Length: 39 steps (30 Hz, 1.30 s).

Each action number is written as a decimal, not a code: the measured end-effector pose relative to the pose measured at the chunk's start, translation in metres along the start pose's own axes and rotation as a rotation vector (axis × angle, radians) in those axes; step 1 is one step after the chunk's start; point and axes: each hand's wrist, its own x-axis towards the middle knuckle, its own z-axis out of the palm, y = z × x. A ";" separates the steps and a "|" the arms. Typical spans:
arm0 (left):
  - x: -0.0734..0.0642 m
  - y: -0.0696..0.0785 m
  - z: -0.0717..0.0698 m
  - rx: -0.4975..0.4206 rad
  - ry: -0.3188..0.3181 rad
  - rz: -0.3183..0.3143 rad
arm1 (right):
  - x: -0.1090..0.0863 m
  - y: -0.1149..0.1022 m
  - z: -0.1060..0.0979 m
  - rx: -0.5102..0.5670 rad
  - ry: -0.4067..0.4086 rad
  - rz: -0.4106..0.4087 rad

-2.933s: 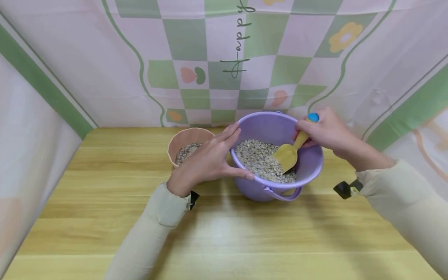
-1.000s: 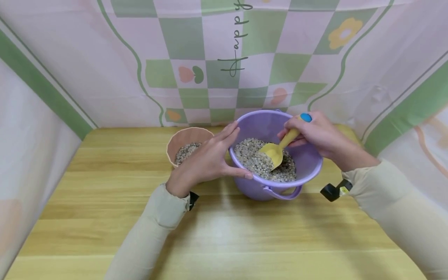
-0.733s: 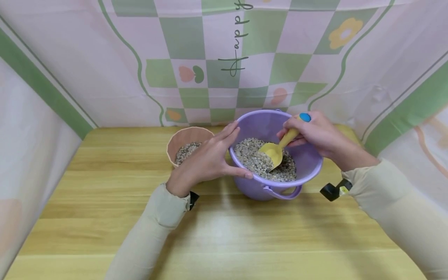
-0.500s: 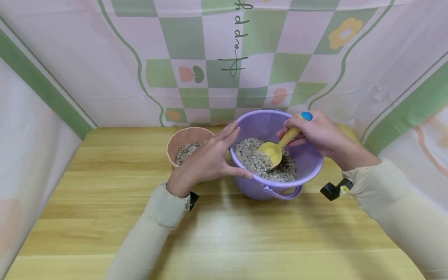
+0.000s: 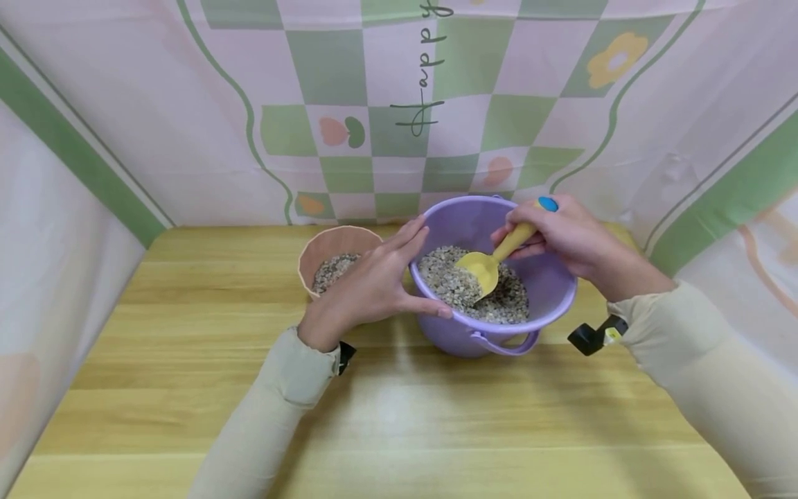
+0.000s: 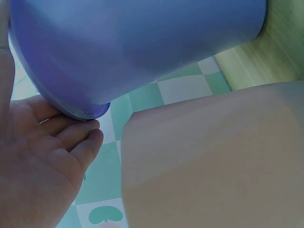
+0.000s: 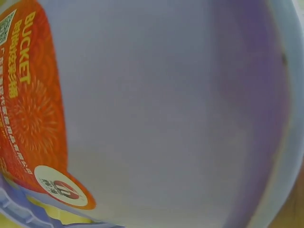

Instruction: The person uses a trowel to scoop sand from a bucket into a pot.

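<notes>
A purple bucket (image 5: 458, 339) stands on the wooden table, holding grey and beige gravel (image 5: 445, 277). My right hand (image 5: 564, 229) grips the handle of a yellow scoop (image 5: 480, 267), whose handle ends in a blue tip. The scoop's blade lies partly buried in the gravel, with grains on it. My left hand (image 5: 374, 284) spreads along the bucket's left rim, thumb toward the near side; in the left wrist view the fingers (image 6: 85, 147) touch the rim from outside. Left of the bucket sits a peach-coloured bowl (image 5: 339, 239) with similar gravel, partly hidden by my left hand.
The bucket's handle (image 5: 508, 348) hangs on its near side. A patterned cloth (image 5: 330, 69) rises behind the table (image 5: 399, 430), with more cloth at both sides. An orange label (image 7: 35, 104) on the bucket's outer wall fills part of the right wrist view.
My right hand has moved the scoop leftward through the gravel, leaving a hollow at its right; in the last half second it shifted only slightly. My left hand stays on the rim.
</notes>
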 end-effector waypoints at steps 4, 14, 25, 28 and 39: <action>0.000 0.000 0.000 0.006 0.001 0.005 | 0.000 0.001 -0.002 0.036 0.000 0.014; 0.000 0.001 0.000 0.002 -0.002 -0.002 | 0.000 0.002 -0.003 0.055 0.003 0.024; 0.001 0.000 0.000 -0.005 0.000 -0.004 | 0.001 0.005 -0.005 0.121 -0.008 0.030; 0.001 0.000 0.000 -0.007 -0.001 -0.006 | 0.001 0.005 -0.005 0.123 -0.006 0.027; 0.000 0.000 0.001 0.001 0.005 0.002 | 0.000 0.006 -0.003 0.175 0.010 0.028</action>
